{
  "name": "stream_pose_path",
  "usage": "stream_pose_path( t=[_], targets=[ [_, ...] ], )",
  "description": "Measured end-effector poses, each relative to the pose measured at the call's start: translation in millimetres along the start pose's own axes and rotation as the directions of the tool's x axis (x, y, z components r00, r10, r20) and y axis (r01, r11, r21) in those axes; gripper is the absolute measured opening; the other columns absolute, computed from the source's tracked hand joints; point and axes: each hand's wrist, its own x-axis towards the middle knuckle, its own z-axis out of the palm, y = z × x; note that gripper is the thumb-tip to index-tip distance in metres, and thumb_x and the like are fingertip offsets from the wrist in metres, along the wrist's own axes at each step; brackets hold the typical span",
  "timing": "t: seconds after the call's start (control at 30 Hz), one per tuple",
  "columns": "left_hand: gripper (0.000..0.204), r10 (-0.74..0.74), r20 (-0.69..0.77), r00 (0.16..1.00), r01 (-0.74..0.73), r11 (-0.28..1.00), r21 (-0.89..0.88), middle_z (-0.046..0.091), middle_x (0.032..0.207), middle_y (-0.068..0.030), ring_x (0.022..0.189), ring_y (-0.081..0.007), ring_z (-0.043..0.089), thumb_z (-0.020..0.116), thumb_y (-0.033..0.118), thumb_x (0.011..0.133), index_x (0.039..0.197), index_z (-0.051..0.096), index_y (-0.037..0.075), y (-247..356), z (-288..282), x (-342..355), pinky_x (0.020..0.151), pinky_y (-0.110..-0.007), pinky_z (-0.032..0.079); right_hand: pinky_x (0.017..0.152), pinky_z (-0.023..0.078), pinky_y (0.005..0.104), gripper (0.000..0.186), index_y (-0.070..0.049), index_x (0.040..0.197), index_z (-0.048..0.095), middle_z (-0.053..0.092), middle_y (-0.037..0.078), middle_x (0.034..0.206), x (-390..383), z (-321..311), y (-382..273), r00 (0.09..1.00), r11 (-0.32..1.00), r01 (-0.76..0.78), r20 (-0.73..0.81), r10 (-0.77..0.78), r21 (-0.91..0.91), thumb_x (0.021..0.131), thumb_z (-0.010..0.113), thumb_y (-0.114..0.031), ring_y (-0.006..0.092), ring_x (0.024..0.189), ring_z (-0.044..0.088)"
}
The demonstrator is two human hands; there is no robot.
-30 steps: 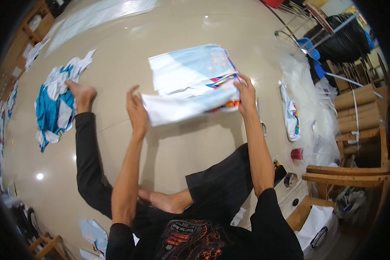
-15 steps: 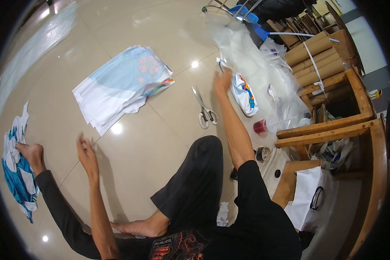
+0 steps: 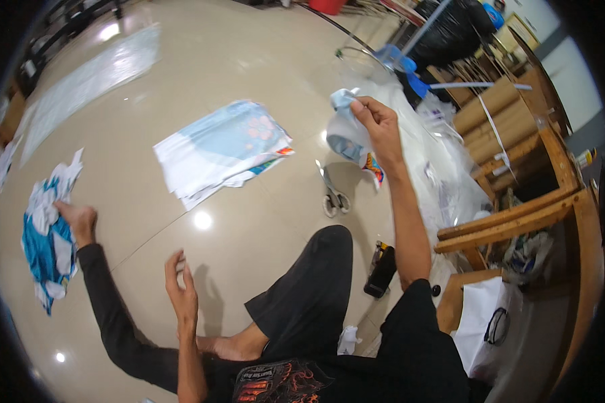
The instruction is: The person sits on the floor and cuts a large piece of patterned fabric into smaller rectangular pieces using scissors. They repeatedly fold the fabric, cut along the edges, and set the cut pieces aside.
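My right hand (image 3: 381, 127) pinches the upper edge of a folded fabric piece (image 3: 348, 133), white and light blue with a bright orange patch at its lower end. It hangs raised above the floor. My left hand (image 3: 181, 289) is held over the floor in front of my bent leg, fingers apart, with nothing in it. Ahead, between the hands, lies a flat stack of printed fabric pieces (image 3: 215, 154), white and pale blue with pink flowers. Scissors (image 3: 333, 193) with whitish handles rest on the tiles below the hanging fabric.
Teal and white cloth (image 3: 47, 232) lies bunched under my foot at the left. Clear plastic sheeting (image 3: 444, 178) spreads along the right, beside a wooden frame (image 3: 507, 218) and brown rolls (image 3: 501, 124). A black phone-like object (image 3: 381, 272) and a white bag (image 3: 477, 302) are near my right arm.
My right hand has lifted the folded fabric off the plastic at the right, and it now hangs partly unfolded. My left hand stays empty. The whole view has shifted.
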Motion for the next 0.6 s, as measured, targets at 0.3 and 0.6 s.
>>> stream_pose_path(
  t=[0.3, 0.6],
  targets=[
    [0.073, 0.453, 0.716, 0.530, -0.315, 0.890, -0.330, 0.064, 0.142, -0.0161, 0.124, -0.0272, 0.063, 0.085, 0.027, 0.087, 0.149, 0.052, 0.006, 271.5, -82.9, 59.7, 0.108, -0.040, 0.046, 0.062, 0.051, 0.0285, 0.038, 0.002, 0.115, 0.078, 0.079, 0.013, 0.086, -76.9, 99.7, -244.4, 0.398, 0.927, 0.340, 0.869, -0.293, 0.157, 0.093, 0.080, -0.028, 0.0156, 0.069, 0.071],
    [0.055, -0.134, -0.113, 0.985, 0.009, 0.683, -0.730, 0.070, 0.123, -0.0144, 0.112, -0.0215, 0.068, 0.069, 0.024, 0.093, 0.139, 0.058, -0.004, 171.9, -204.5, -42.9, 0.102, -0.037, 0.051, 0.093, 0.050, 0.0355, 0.044, 0.004, 0.113, 0.075, 0.078, 0.013, 0.106, -238.1, 264.2, -74.3, 0.313, 0.944, -0.329, 0.942, 0.124, -0.015, 0.084, 0.077, -0.029, 0.0183, 0.099, 0.068]
  ],
)
